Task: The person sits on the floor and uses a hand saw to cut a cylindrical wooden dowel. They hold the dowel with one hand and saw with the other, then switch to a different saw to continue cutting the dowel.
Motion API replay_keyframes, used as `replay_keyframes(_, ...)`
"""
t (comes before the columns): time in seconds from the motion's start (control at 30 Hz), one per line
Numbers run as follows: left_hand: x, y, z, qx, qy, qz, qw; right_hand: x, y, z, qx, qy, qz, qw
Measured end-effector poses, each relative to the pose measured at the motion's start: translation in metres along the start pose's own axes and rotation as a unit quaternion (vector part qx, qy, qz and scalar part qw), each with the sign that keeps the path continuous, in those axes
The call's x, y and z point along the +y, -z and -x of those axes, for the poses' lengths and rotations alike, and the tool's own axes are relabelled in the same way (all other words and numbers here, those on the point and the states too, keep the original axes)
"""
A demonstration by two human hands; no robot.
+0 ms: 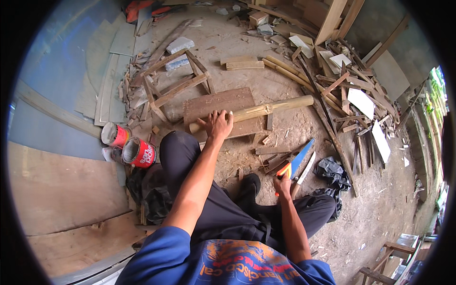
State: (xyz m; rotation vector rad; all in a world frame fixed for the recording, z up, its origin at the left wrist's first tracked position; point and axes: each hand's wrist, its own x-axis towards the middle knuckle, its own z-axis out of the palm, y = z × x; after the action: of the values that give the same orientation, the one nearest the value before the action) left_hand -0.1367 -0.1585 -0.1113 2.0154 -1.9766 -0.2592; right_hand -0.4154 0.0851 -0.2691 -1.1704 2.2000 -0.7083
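Observation:
A thick bamboo pole (273, 108) lies across a low brown wooden board (223, 99), its right end jutting past the board. My left hand (217, 125) rests on the pole near its left end, fingers curved over the top and thumb apart. In my right hand (283, 184) is a handsaw (300, 157) with a blue blade and an orange-yellow handle. The saw points away from me, low above the floor and apart from the bamboo. Beside it lies a long knife (306, 168) with a pale blade, its handle partly behind my hand.
Red paint cans (139, 153) stand left of my knee. Behind the board is a wooden stool frame (178, 88). Scrap wood (363, 90) heaps at the right, near more bamboo poles (304, 78). A black plastic bag (332, 175) lies by my right knee. Wood offcuts (273, 150) litter the floor.

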Motion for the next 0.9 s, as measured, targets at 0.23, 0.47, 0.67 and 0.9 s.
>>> replay_keyframes(0.23,0.012,-0.019,-0.009,0.089,-0.013,-0.006,0.996,-0.101,0.105,0.077,0.233,-0.094,-0.561,0.789)
replay_keyframes(0.47,0.011,-0.024,-0.009,0.121,-0.042,0.025,0.991,-0.137,0.113,0.172,0.135,0.052,-0.427,0.893)
replay_keyframes(0.67,0.022,-0.029,0.004,0.067,-0.053,0.012,0.996,-0.162,0.085,0.168,0.041,0.090,-0.275,0.956)
replay_keyframes(0.9,0.038,-0.035,-0.014,0.064,-0.068,0.022,0.995,-0.168,0.086,0.158,0.010,0.108,-0.309,0.945)
